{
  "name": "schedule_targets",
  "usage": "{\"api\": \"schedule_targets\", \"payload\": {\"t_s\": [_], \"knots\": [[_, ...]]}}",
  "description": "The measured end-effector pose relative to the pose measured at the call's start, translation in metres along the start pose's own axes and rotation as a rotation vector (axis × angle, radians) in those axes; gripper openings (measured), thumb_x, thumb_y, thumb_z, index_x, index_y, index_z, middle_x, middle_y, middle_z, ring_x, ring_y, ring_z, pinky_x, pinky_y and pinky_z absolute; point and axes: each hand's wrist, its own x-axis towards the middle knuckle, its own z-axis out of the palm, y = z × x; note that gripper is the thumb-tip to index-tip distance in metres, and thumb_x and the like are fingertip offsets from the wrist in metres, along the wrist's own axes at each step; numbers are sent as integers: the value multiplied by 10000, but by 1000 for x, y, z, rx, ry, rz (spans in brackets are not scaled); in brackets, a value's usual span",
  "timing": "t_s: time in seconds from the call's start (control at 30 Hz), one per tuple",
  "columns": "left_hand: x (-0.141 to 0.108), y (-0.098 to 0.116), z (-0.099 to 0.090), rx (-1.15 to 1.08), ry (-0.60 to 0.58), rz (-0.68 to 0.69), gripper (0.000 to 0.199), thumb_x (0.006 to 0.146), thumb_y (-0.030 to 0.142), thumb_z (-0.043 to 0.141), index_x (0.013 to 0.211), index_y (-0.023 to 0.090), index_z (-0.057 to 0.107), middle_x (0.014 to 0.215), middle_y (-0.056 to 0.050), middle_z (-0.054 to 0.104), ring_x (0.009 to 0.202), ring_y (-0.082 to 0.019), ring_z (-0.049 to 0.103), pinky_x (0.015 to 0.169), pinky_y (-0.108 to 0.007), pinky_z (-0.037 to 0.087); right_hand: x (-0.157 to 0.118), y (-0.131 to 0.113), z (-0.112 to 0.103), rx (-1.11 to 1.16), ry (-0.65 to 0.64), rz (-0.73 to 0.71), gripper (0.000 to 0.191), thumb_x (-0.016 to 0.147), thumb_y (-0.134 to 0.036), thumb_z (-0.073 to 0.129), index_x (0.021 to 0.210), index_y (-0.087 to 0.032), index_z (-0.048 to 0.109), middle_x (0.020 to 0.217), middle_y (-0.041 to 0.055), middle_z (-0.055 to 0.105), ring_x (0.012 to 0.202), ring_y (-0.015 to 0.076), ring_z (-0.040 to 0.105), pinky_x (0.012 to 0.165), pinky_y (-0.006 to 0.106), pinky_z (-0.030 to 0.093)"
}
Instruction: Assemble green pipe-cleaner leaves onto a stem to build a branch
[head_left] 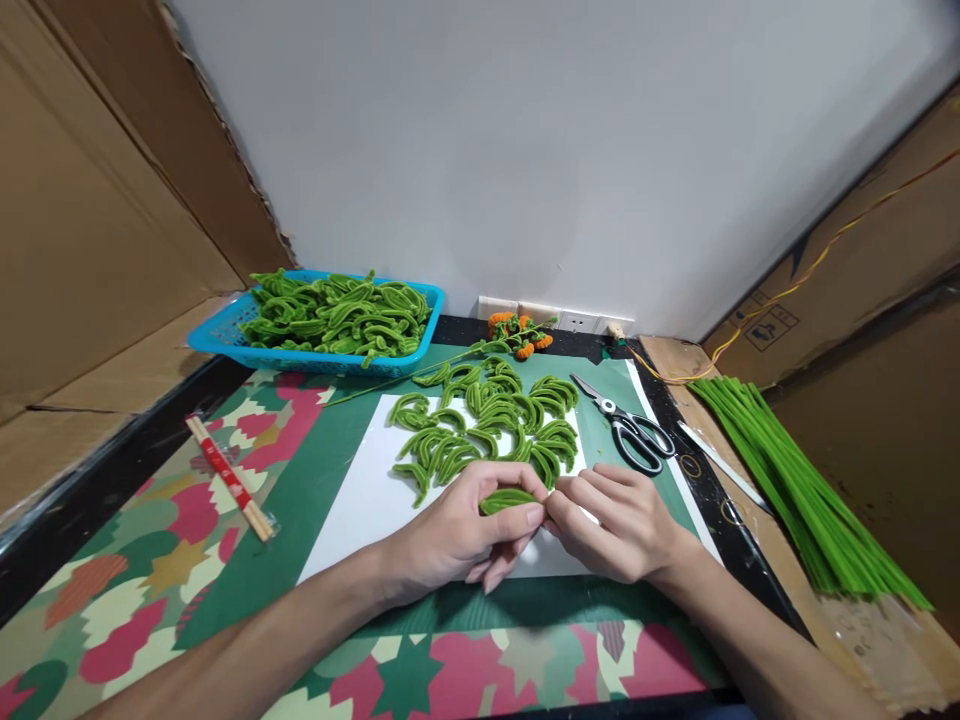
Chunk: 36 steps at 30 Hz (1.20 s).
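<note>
My left hand pinches a green pipe-cleaner leaf between thumb and curled forefinger, above a white sheet of paper. Against its fingertips, my right hand is closed at the leaf's right end; what its fingers grip there is hidden. Just beyond both hands, several bent green pipe-cleaner pieces lie in a loose cluster on the paper. Scissors with black and white handles rest to the right of that cluster, blades pointing away to the left.
A blue basket heaped with green pieces stands at the back left. Wrapped chopsticks lie at left. Orange pipe-cleaner flowers sit by the wall sockets. Long green pipe cleaners lie at right, near a yellow cord.
</note>
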Motion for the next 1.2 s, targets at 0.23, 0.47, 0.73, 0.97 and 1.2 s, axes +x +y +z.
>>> {"api": "schedule_targets", "payload": {"t_s": [0.23,0.47,0.73,0.97,1.2], "knots": [[-1,0,4,-166,24,-29,331,907,431,812,946,163,623,622,56,566,392,-32,470,336,-92,292,0,-6,6,139,20,140,220,1053,-95,438,941,-159,616,645,-17,488,536,140,418,540,313,284],[-2,-8,4,-250,-46,-83,348,908,454,812,950,174,609,648,59,585,370,-41,520,311,-96,301,0,-3,3,-16,21,38,132,1042,-177,517,958,-171,618,656,2,550,553,159,433,543,338,264],[0,-12,5,-184,-58,-44,344,916,466,804,951,174,627,610,41,624,411,-62,556,335,-89,362,0,-13,10,228,109,147,314,1102,-179,440,817,-196,571,599,-26,474,500,141,383,515,331,266],[-4,-9,3,-248,-29,-78,318,864,390,846,943,181,620,526,42,620,379,-62,500,339,-87,355,5,-17,11,476,86,195,238,1092,-160,394,915,-200,549,666,0,565,547,156,453,538,310,352],[-2,-8,-2,-334,-174,-245,298,780,355,877,805,127,686,562,-34,695,346,-99,569,283,-118,368,5,-16,6,324,16,35,234,1041,-167,494,816,-217,530,671,-15,514,566,155,470,566,316,343]]}}
